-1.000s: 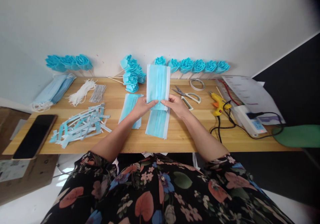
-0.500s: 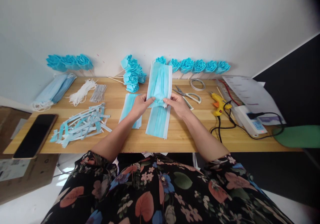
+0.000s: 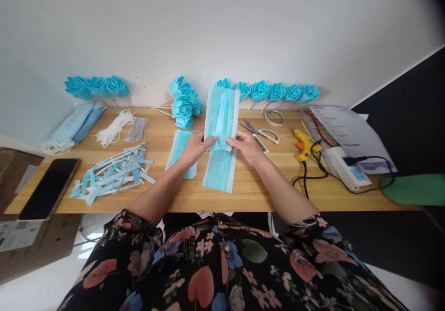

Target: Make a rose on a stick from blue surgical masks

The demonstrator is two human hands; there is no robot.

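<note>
A blue face mask (image 3: 221, 111) with white edges and no ear loops showing is held up over the desk between both hands. My left hand (image 3: 200, 146) pinches its lower left part, thumb on the front. On the lower right part, my right hand (image 3: 246, 145) grips the same mask, also with the thumb in front; the fingers of both hands are partly hidden behind it. Beneath it another flat mask piece (image 3: 219, 174) lies on the wood. Left of that, partly covered by my left forearm, is a stack of mask pieces (image 3: 178, 151).
Scissors (image 3: 266, 134), a tape roll (image 3: 275, 117), a yellow glue gun (image 3: 306, 144) and a power strip (image 3: 351, 169) lie to the right. Blue flowers (image 3: 260, 91) line the wall. Cut strips (image 3: 116, 172), white ear loops (image 3: 114, 128), wires (image 3: 136, 129) and a phone (image 3: 48, 188) are left.
The held mask now looks flatter, its lower middle less bunched. Both thumbs have shifted slightly on it; the things on the desk have stayed put.
</note>
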